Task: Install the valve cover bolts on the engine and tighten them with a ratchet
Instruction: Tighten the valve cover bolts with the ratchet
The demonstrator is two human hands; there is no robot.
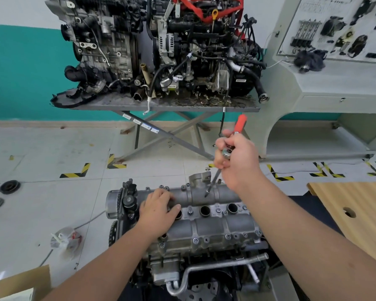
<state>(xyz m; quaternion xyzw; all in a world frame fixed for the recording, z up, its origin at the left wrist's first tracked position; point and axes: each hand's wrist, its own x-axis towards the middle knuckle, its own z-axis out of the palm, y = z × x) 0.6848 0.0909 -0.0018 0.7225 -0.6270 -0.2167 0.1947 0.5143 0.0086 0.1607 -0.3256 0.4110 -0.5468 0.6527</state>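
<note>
Gripping the head end of a red-handled steel ratchet (237, 135), the right hand (237, 157) has its fingers curled round the tool just where the long thin extension bar (213, 181) leaves it. That bar slopes down and to the left, and its dark tip sits at the far side of the grey cast-aluminium valve cover (206, 218) of the engine, just below a raised bracket. Whether the tip is seated on a bolt head cannot be told; the spot is too small to read.

Left of it, the left hand (159, 211) lies flat on the cover with fingers spread and relaxed, holding nothing, its fingertips beside one of the round plug wells.

Several small silver valve cover bolts (195, 240) already stand in the near edge of the cover, and others show between the wells.

The risks, as I judge them, come from the tilt. A bar this long, leaning this much, may ride off the bolt head and round it, or drive the bolt in crooked and strip the soft aluminium thread. Holding the tool near its head gives little leverage, so a slip could also knock the knuckles against the bracket. A loose bolt could drop into an open well.
</note>
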